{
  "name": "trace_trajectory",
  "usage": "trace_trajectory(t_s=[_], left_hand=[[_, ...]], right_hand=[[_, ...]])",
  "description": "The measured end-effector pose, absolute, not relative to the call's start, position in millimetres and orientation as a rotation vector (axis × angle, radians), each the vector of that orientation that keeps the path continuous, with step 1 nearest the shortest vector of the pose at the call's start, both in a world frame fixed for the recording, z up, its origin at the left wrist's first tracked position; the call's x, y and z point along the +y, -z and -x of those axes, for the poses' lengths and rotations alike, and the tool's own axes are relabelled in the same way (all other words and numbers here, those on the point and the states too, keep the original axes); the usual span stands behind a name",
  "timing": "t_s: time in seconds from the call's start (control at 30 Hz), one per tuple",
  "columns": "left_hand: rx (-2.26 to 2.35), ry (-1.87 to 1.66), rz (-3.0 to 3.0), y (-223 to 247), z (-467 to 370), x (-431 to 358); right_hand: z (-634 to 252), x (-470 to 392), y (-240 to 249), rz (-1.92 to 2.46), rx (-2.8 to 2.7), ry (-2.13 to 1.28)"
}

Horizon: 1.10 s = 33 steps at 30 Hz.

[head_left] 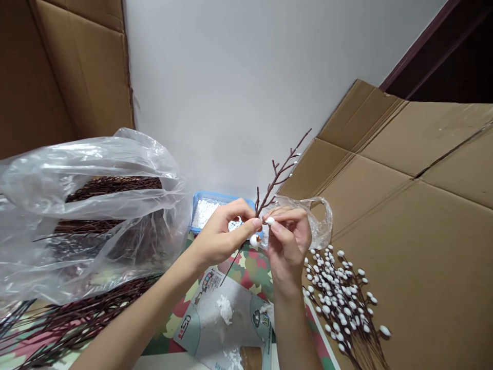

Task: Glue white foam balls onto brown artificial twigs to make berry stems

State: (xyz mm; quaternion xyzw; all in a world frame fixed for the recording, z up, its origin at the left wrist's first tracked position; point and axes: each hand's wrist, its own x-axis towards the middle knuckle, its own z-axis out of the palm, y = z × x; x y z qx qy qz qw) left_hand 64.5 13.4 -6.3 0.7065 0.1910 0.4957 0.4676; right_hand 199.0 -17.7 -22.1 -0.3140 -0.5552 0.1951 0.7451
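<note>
My left hand (pixel 227 228) pinches a brown artificial branch (pixel 275 180) near its lower part, the forked twigs pointing up and to the right. My right hand (pixel 288 236) is closed on a small white bud (pixel 270 221), held between thumb and fingers against a side twig just right of my left thumb. Below my left fingertips hangs a rounder white berry (pixel 254 240) with an orange-brown tip. The thin lower stem runs down under my left hand. Behind my hands, partly hidden by them, sits a blue basket (pixel 198 198) with white pieces inside.
Clear plastic bags (pixel 96 154) with brown stems lie at left, more bare stems (pixel 88 308) below them. A printed sheet (pixel 231 324) with white scraps lies in front. White-budded branches (pixel 342 298) rest at right beside cardboard (pixel 423 246). Another clear bag (pixel 321 226) is behind my right hand.
</note>
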Motion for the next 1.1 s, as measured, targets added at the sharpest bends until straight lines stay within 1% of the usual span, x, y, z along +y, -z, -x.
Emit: trace_trajectory(t_s=[0.3, 0.77, 1.1], left_hand=[[0.488, -1.227, -1.773, 7, -66, 17], [0.469, -1.207, -1.701, 12, -71, 17], [0.465, -1.176, -1.691, 12, -72, 14]], right_hand=[[-199, -17, 27, 0.677, -1.251, -0.435], [-194, -14, 33, 0.708, -1.232, -0.29], [-193, -16, 31, 0.698, -1.172, -0.268]])
